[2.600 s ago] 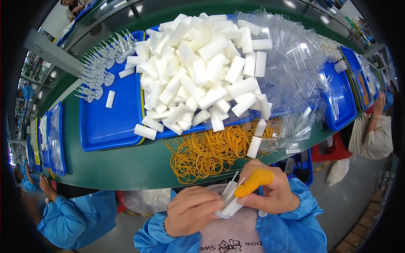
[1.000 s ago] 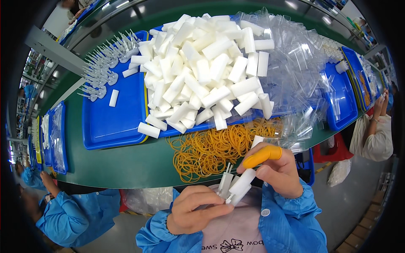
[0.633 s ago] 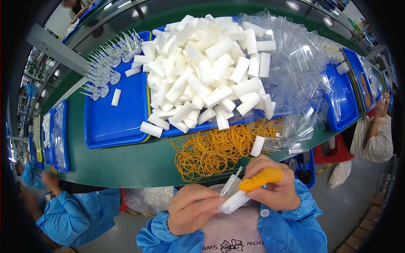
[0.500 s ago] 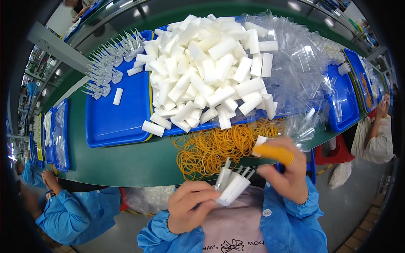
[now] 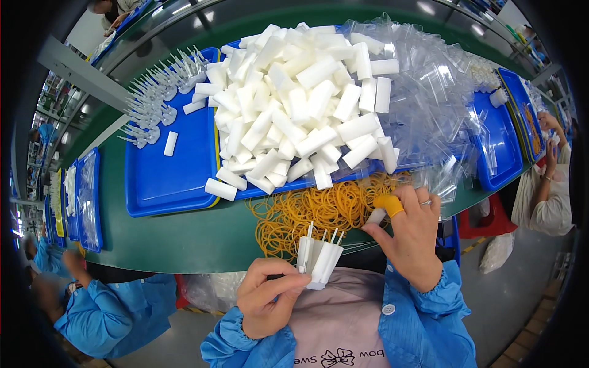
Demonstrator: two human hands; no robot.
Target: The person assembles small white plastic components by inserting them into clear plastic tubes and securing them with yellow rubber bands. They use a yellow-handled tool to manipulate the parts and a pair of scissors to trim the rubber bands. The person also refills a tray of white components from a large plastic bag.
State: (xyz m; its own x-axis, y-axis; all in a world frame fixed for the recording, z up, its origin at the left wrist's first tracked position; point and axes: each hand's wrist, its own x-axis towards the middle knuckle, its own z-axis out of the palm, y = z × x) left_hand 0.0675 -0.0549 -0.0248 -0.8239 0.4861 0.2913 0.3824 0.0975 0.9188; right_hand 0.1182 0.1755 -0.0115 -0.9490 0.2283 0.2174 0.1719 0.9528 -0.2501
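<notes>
In my left hand (image 5: 270,300) I pinch the base of a translucent pronged plastic piece (image 5: 316,285). White foam sleeves (image 5: 326,265) stand on it, with thin prongs poking out of their tops. A yellow finger cot (image 5: 389,203) covers a finger of my right hand (image 5: 411,239). Between that finger and the thumb sits a short white foam piece (image 5: 376,216), partly hidden by the fingers. Right beside it, orange rubber bands (image 5: 307,211) lie heaped along the near side of the green table (image 5: 184,242).
White foam pieces (image 5: 294,104) are heaped ahead, with clear plastic sleeves (image 5: 423,92) to their right. The left blue tray (image 5: 172,190) holds pronged plastic pieces (image 5: 147,110) and one loose foam piece. People in blue (image 5: 116,306) and white (image 5: 552,202) sit on either side.
My left hand has shifted slightly left, and the pronged piece now stands more upright. My right hand has turned, its thumb and covered finger closing round the white foam piece near the rubber bands.
</notes>
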